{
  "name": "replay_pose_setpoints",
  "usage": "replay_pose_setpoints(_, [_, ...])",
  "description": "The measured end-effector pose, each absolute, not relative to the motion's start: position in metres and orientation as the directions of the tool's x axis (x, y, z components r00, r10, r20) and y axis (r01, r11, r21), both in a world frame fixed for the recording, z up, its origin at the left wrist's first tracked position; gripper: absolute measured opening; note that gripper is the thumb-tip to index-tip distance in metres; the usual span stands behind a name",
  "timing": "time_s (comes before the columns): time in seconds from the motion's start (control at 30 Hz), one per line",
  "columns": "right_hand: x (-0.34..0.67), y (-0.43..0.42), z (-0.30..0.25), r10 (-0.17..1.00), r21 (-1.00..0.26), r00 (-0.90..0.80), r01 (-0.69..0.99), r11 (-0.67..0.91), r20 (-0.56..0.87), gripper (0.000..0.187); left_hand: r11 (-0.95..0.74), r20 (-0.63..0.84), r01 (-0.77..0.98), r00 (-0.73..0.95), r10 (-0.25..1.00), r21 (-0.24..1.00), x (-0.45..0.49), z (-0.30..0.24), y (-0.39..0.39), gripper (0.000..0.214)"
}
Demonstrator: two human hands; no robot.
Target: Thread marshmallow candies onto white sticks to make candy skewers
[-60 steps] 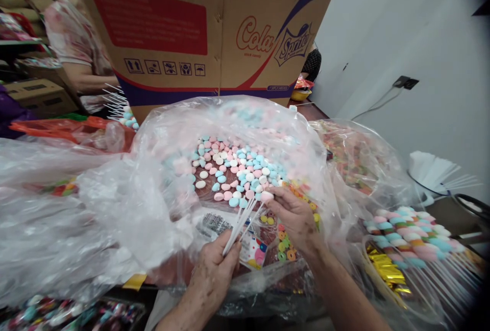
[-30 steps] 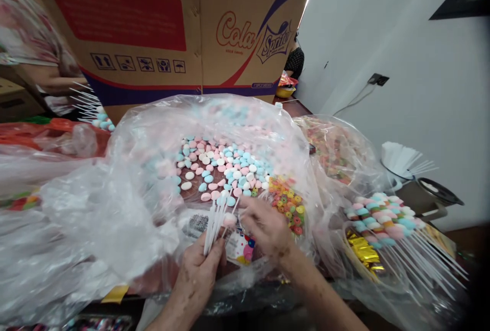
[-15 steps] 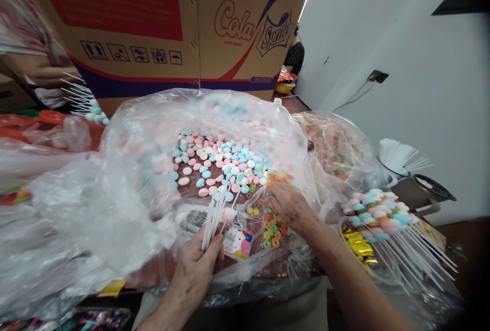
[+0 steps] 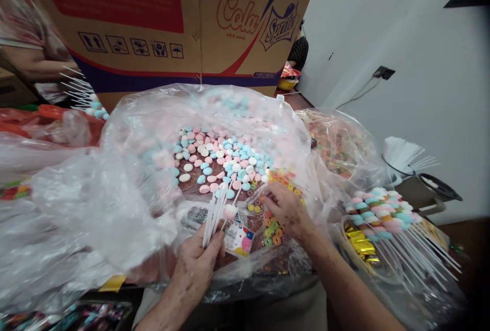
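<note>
My left hand (image 4: 197,264) is closed round a bundle of thin white sticks (image 4: 215,213); one stick carries a pink candy (image 4: 229,212) near its tip. My right hand (image 4: 285,208) lies with curled fingers among small coloured ring candies (image 4: 272,229), pinching at them; what it holds is too small to make out. Both hands work inside an open clear plastic bag (image 4: 126,193) holding many pink, blue and white round candies (image 4: 218,160).
A big cardboard box (image 4: 172,20) stands behind the bag. On the right lie finished candy skewers (image 4: 386,213), gold foil wrappers (image 4: 358,242), another bag of coloured candies (image 4: 337,147) and a tub of white sticks (image 4: 406,157). Another person (image 4: 34,50) sits far left.
My right hand put the pink candy on a stick, then moved right to the ring candies. The left hand kept the stick bundle almost still.
</note>
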State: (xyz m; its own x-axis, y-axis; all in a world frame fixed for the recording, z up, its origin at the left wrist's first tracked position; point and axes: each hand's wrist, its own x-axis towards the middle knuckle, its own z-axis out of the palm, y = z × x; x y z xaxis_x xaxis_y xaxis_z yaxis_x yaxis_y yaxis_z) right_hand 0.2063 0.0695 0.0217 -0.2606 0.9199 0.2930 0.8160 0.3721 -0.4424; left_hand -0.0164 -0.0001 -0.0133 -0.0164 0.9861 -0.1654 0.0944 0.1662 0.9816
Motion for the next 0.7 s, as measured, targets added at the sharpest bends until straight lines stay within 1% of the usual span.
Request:
replay_pose_setpoints(0.07, [0.205, 0.073, 0.02, 0.911, -0.377, -0.327, 0.834, 0.403, 0.252, 0.019, 0.169, -0.168, 0.085, -0.015, 0.986, 0.982, -0.016, -0.013, 0.0, 0.028])
replay_pose_setpoints(0.13, [0.201, 0.074, 0.018, 0.909, -0.279, -0.362, 0.868, 0.41, 0.208, 0.02, 0.183, -0.183, 0.082, -0.006, 0.983, 0.98, -0.016, -0.013, -0.001, 0.028])
replay_pose_setpoints(0.2, [0.196, 0.076, 0.018, 0.921, -0.19, -0.355, 0.904, 0.382, 0.162, 0.019, 0.187, -0.187, 0.077, -0.008, 0.982, 0.979, -0.016, -0.014, 0.0, 0.028])
replay_pose_setpoints(0.3, [0.186, 0.076, 0.024, 0.941, -0.09, -0.326, 0.938, 0.334, 0.092, 0.02, 0.166, -0.164, 0.068, -0.024, 0.986, 0.984, -0.016, -0.015, 0.0, 0.027])
replay_pose_setpoints(0.4, [0.178, 0.077, 0.028, 0.933, -0.011, -0.355, 0.934, 0.356, 0.064, 0.023, 0.146, -0.148, 0.113, 0.012, 0.989, 0.983, -0.018, -0.012, 0.0, 0.033])
replay_pose_setpoints(0.47, [0.177, 0.077, 0.027, 0.929, -0.013, -0.361, 0.932, 0.363, 0.083, 0.024, 0.126, -0.132, 0.137, 0.035, 0.991, 0.983, -0.019, -0.009, 0.0, 0.036])
replay_pose_setpoints(0.5, [0.178, 0.078, 0.027, 0.935, -0.054, -0.339, 0.937, 0.346, 0.102, 0.023, 0.122, -0.129, 0.141, 0.046, 0.991, 0.983, -0.019, -0.007, -0.001, 0.037])
replay_pose_setpoints(0.53, [0.18, 0.078, 0.026, 0.947, -0.134, -0.296, 0.941, 0.311, 0.124, 0.021, 0.12, -0.128, 0.141, 0.051, 0.99, 0.983, -0.019, -0.005, -0.001, 0.036])
replay_pose_setpoints(0.57, [0.183, 0.079, 0.026, 0.961, -0.263, -0.234, 0.928, 0.265, 0.144, 0.018, 0.12, -0.129, 0.142, 0.059, 0.99, 0.983, -0.018, -0.003, -0.002, 0.035])
replay_pose_setpoints(0.6, [0.186, 0.079, 0.026, 0.975, -0.437, -0.159, 0.874, 0.212, 0.155, 0.014, 0.114, -0.125, 0.151, 0.065, 0.99, 0.982, -0.018, -0.001, -0.002, 0.035])
replay_pose_setpoints(0.63, [0.189, 0.08, 0.027, 0.986, -0.632, -0.085, 0.759, 0.156, 0.142, 0.008, 0.098, -0.111, 0.165, 0.071, 0.991, 0.981, -0.017, 0.0, -0.002, 0.033])
replay_pose_setpoints(0.67, [0.192, 0.08, 0.029, 0.994, -0.807, -0.031, 0.582, 0.101, 0.102, 0.004, 0.076, -0.091, 0.18, 0.073, 0.993, 0.981, -0.017, 0.001, -0.002, 0.031])
replay_pose_setpoints(0.7, [0.194, 0.079, 0.031, 0.999, -0.928, -0.004, 0.37, 0.045, 0.047, 0.007, 0.051, -0.068, 0.196, 0.077, 0.995, 0.979, -0.017, 0.001, -0.002, 0.03])
